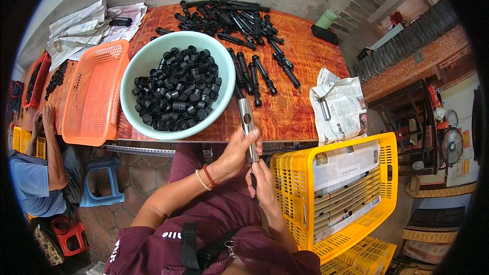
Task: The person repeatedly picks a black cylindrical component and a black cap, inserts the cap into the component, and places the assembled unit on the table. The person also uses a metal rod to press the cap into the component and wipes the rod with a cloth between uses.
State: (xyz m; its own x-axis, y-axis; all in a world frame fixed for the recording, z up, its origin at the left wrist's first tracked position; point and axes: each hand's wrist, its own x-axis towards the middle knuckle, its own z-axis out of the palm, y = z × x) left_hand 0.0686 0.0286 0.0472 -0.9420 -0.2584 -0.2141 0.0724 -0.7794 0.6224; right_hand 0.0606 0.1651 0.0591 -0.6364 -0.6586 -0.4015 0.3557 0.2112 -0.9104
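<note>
A shiny metal tube (246, 113) with a dark oval spot on its side stands tilted at the table's front edge, its black upper end near the bowl. My left hand (235, 153) is wrapped round the tube's lower half. Just below, my right hand (262, 177) is closed at the tube's bottom end, on a small black part mostly hidden by the fingers. Left of the tube, a pale green bowl (227, 79) holds many short black plastic rings (178, 89). Several black rod-like parts (256, 81) lie on the table beyond my hands.
More black parts (239, 20) are piled at the back of the reddish wooden table (310, 61). An orange basket (94, 91) stands left. At right are newspaper (338, 104) and a yellow crate (305, 198) with metal tubes (346, 201). A co-worker (38, 173) sits far left.
</note>
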